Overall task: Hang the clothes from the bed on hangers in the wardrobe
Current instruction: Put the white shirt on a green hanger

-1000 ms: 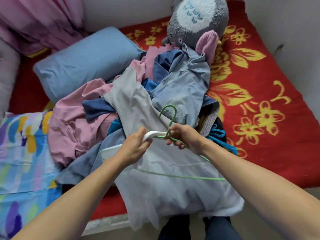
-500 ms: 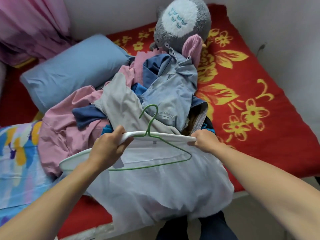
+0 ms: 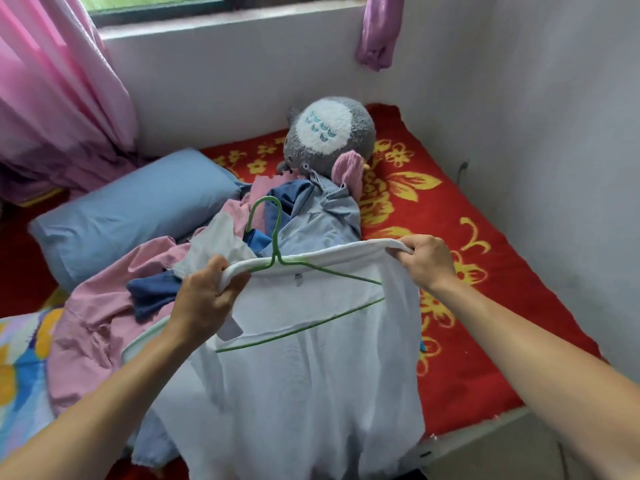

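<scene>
Both hands, left [image 3: 204, 299] and right [image 3: 427, 261], fisted, forearms outstretched.

Two bare forearms are seen, no sleeves visible up to the frame's bottom edge. Left hand [image 3: 204, 303] and right hand [image 3: 427, 261]: no rings, watch or gloves seen. Nails are kept short where shown.

head: 1 view | faces forward-down | close over hands [image 3: 311, 285] | bed [image 3: 485, 271] beyond
</scene>
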